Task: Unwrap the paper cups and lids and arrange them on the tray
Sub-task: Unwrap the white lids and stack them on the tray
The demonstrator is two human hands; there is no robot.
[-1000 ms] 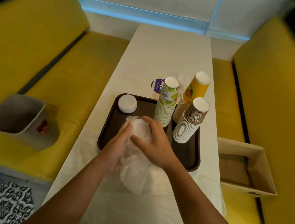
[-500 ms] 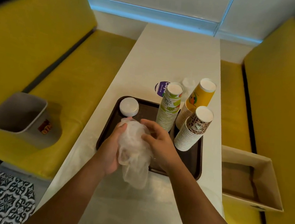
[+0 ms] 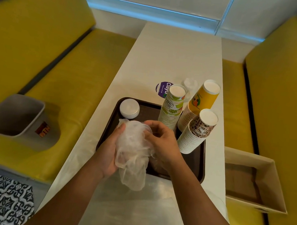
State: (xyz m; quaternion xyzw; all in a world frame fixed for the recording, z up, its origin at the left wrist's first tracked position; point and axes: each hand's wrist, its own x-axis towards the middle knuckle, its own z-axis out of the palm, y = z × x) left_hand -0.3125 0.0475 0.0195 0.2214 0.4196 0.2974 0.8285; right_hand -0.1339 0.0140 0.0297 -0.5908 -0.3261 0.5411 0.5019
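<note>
Both of my hands meet above the near part of a dark brown tray (image 3: pixel 196 166) on a long white table (image 3: pixel 177 56). My left hand (image 3: pixel 110 152) cradles a wrapped bundle of lids (image 3: pixel 132 147) from the left, thumb up against it. My right hand (image 3: pixel 160 143) pinches the wrap near the top with curled fingers. The wrap is thin, crinkled, cloudy-white plastic, and its loose end hangs down past the tray's near edge. A short white stack of lids (image 3: pixel 129 108) sits in the tray's far left corner. On the tray's right side stand three stacks of upturned paper cups: a lime-printed stack (image 3: pixel 172 107), a yellow stack (image 3: pixel 199 103) and a brown patterned stack (image 3: pixel 197 131), the last two leaning right.
</note>
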